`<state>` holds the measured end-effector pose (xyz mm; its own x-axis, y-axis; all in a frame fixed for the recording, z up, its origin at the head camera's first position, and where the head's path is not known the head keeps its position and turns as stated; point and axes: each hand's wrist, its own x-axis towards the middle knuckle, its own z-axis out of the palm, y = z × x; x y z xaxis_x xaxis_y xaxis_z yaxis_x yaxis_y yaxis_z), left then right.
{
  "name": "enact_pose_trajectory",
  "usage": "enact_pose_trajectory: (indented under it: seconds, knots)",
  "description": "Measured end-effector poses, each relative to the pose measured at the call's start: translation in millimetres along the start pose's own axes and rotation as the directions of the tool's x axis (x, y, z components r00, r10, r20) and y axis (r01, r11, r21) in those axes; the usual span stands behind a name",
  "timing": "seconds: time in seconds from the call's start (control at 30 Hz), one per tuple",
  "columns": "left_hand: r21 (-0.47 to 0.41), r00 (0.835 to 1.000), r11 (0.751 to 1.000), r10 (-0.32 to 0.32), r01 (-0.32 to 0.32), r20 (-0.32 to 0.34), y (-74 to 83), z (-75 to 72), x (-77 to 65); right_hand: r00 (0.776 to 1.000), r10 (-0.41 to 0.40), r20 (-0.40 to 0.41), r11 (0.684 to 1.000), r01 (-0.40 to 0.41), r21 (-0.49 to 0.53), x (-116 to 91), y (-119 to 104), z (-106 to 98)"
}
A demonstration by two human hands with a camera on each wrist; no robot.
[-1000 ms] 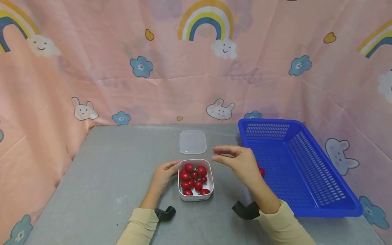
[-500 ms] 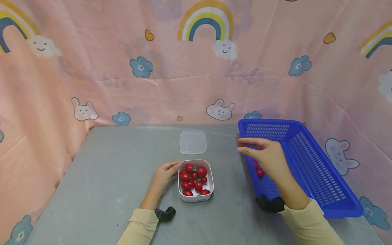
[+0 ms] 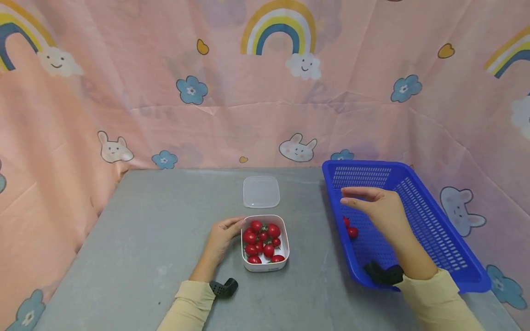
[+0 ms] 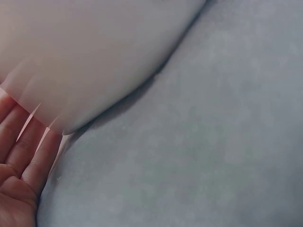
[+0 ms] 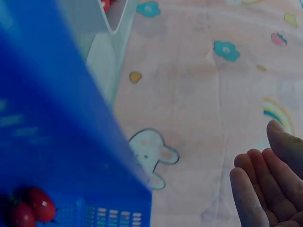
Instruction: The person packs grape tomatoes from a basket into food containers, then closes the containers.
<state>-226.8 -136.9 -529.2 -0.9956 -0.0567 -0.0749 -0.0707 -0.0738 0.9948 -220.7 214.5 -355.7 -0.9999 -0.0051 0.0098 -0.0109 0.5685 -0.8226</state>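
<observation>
A white square box (image 3: 265,267) holds several small red tomatoes (image 3: 268,250). My left hand (image 3: 221,236) rests against the box's left side; in the left wrist view its fairly straight fingers (image 4: 42,156) lie along the pale wall (image 4: 94,61). My right hand (image 3: 385,211) is over the blue plastic basket (image 3: 360,163), thumb and fingers apart with nothing between them. Below and left of its wrist, a few tomatoes (image 3: 352,232) lie inside the basket by its left wall. The right wrist view shows tomatoes (image 5: 41,204) there too, with the loosely bent right hand (image 5: 274,184) apart from them.
A clear plastic lid (image 3: 261,192) lies flat on the grey table (image 3: 165,220), just behind the box. The basket's raised walls stand along the table's right side. A pink patterned cloth (image 3: 232,119) hangs at the back and both sides.
My right hand has moved right, from beside the box to above the basket, bringing the basket's tomatoes into fuller view. The left hand and the box have stayed in place.
</observation>
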Motion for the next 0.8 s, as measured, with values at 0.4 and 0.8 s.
enact_pose_trajectory:
  seconds: [0.4, 0.8]
  knots:
    - [-0.007, 1.000, 1.000, 0.005, -0.005, 0.002, 0.4, -1.3, 1.2, 0.993, 0.011, 0.119, 1.000, -0.011, -0.001, 28, 30, -20]
    - [0.013, 1.000, 1.000, 0.017, -0.017, 0.002, -2.1, -0.4, -0.3, 0.971, 0.016, 0.238, 0.998, -0.029, 0.051, 56, 66, -30]
